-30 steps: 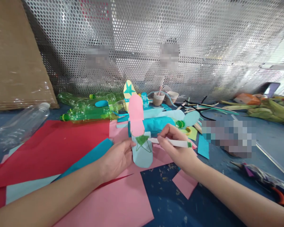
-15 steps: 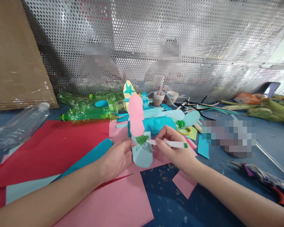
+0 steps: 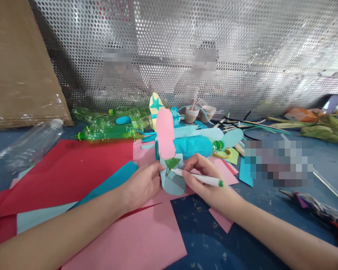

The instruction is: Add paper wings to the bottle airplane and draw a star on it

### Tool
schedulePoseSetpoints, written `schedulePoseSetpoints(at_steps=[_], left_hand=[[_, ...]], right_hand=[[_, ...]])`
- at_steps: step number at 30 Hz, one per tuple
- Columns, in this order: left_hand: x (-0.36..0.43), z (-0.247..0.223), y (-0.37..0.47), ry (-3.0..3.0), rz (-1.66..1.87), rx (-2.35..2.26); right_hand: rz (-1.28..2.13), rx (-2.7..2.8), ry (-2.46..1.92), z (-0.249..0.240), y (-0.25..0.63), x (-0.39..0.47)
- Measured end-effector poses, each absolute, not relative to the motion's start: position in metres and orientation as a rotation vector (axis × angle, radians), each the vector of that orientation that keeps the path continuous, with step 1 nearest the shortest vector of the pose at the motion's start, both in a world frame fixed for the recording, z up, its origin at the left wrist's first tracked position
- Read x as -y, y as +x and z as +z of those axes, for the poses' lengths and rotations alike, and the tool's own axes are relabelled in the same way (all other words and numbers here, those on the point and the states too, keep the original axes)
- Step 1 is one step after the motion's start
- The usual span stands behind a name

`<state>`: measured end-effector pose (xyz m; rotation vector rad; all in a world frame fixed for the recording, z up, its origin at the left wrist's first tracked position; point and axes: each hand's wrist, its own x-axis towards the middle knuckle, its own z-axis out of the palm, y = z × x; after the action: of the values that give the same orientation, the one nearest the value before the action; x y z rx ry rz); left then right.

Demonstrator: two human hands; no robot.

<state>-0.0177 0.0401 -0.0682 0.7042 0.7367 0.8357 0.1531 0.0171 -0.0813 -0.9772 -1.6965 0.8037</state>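
Note:
A light blue paper piece with a rounded end (image 3: 173, 186) bears a star outline, its upper part filled in green. My left hand (image 3: 143, 183) pinches its left edge between thumb and fingers. In my right hand (image 3: 204, 174) is a white marker with a green end (image 3: 210, 180), its tip on the star near the middle of the paper. A pink rounded paper strip (image 3: 165, 129) stands up just behind it. Beyond lies a bottle wrapped in blue paper (image 3: 194, 146), with a green cap and a light blue oval (image 3: 233, 138) at its neck end.
Red paper (image 3: 101, 161) and pink paper (image 3: 135, 240) spread over the blue table. Green bottles (image 3: 109, 131) and a clear bottle (image 3: 30, 146) lie at the left. A glue gun (image 3: 312, 206) rests at right, below a blurred patch. A perforated metal panel (image 3: 163, 48) closes the back.
The marker tip has moved down and left across the star, from its right side toward the middle. My left hand keeps its hold, and the whole view has shifted slightly.

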Motion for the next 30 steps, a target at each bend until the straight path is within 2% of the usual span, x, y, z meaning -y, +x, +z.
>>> schedulePoseSetpoints(at_steps=[30], left_hand=[[-0.0393,-0.0676,-0.017,0.724,0.831,-0.719]], right_hand=[[0.815,1.703,-1.01,-0.0821,0.1507,-0.0152]])
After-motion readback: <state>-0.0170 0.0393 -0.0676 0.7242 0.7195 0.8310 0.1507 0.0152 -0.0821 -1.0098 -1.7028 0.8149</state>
